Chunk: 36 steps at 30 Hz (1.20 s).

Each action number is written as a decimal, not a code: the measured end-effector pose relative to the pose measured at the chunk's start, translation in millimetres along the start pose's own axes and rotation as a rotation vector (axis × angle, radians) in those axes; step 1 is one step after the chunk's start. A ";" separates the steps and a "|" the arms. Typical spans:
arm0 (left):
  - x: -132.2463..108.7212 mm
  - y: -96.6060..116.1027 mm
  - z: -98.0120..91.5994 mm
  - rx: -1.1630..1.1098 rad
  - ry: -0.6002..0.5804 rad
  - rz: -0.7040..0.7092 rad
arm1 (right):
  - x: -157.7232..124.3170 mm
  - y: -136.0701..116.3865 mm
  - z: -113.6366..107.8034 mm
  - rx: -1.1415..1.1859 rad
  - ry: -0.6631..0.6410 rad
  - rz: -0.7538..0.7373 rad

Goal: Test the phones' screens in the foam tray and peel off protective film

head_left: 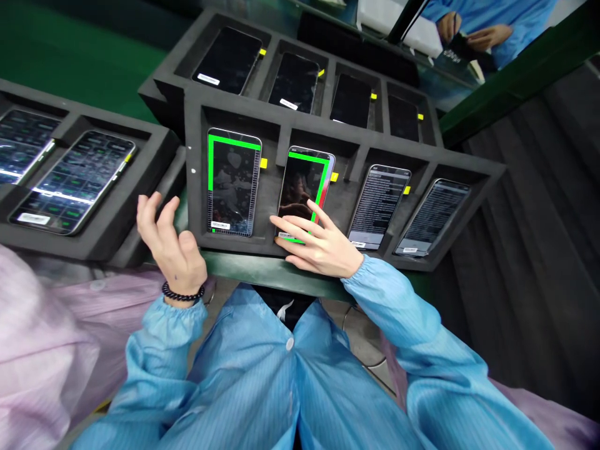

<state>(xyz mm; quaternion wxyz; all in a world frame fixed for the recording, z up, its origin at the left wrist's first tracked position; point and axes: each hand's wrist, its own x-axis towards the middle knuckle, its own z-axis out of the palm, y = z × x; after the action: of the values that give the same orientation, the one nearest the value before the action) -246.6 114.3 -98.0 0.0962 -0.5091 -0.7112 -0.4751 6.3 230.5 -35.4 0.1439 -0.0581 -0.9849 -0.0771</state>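
My right hand (316,242) lies over the lower part of a smartphone (300,181), its fingers spread across the screen. Green bands run along the top and right edges of that screen, and its lower end is partly hidden by the hand. To its left, another smartphone (233,187) shows green along its top and upper left side. Both sit in slots of a black foam tray (274,134), with two more phones showing lines of text (380,203) on the right. My left hand (171,240) hovers by the tray's front left corner, fingers loosely curled and apart, holding nothing.
Behind, a second foam tray (182,72) holds several dark-screened phones. A further tray (140,147) with phones stands at left. The green table edge (262,269) runs in front. Across the bench, a person in blue (506,31) handles a dark object. Pink sleeves are at left.
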 end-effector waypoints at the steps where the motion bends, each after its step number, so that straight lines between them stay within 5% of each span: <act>1: 0.0 -0.1 0.1 -0.005 0.004 0.002 | -2.8 0.3 -1.5 0.000 0.007 0.006; 17: -1.4 -6.2 2.3 -0.055 0.037 0.031 | -42.9 2.2 -18.9 -0.206 0.220 0.320; 23: -2.0 -5.9 1.4 -0.062 0.037 0.028 | -48.5 -7.1 -10.6 -0.102 0.141 0.190; 29: -2.4 -6.6 2.5 -0.071 0.038 0.030 | -21.8 -12.2 1.3 -0.008 0.070 0.142; 36: -1.0 -5.1 1.7 -0.072 0.041 0.026 | -34.3 -6.5 -19.5 0.032 0.183 0.171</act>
<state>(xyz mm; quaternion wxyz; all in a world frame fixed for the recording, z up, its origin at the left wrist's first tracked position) -249.7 114.8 -102.5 0.0985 -0.5118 -0.6848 -0.5093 43.4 217.7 -27.9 0.2399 -0.1325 -0.9602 -0.0537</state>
